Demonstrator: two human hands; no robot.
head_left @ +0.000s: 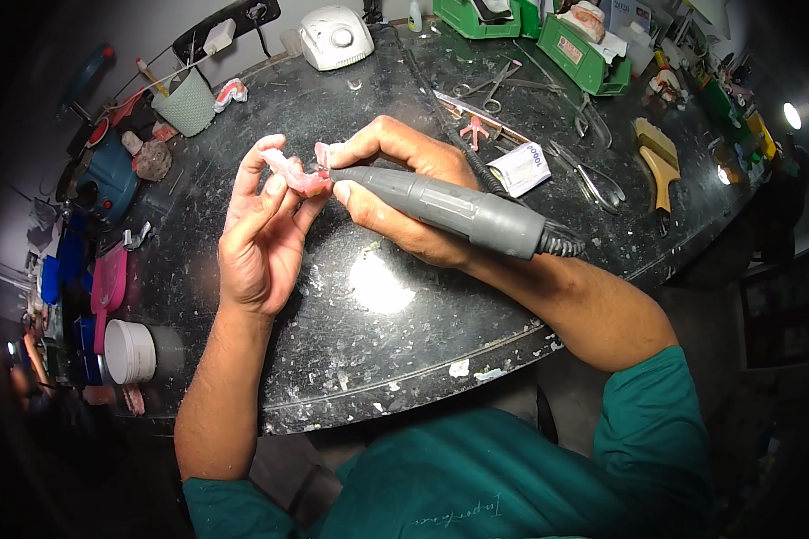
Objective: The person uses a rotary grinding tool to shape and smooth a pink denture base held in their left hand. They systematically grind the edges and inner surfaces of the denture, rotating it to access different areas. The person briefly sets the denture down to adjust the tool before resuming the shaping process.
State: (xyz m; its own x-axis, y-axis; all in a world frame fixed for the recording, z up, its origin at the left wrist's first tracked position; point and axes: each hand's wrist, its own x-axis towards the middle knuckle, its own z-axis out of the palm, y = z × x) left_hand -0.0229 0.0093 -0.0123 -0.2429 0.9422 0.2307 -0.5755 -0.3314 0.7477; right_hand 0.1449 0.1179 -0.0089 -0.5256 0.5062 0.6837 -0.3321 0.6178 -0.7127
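Observation:
My left hand (265,229) grips a pink, curved denture base (304,181) between thumb and fingers, above the black worktop. My right hand (409,193) is wrapped round a dark grey rotary handpiece (440,205), whose coiled cord leaves its back end at the right. The handpiece's front end points left and meets the denture's right side. Both hands come close together there, with the right thumb and forefinger beside the pink piece. The tip of the tool is too small to make out clearly.
A white control box (335,38) stands at the back. Scissors (493,85), pliers (587,175), a folded banknote (521,169) and a brush (658,162) lie to the right. Green bins (584,67) line the back right. A white tub (130,352) and a woven cup (185,103) stand left.

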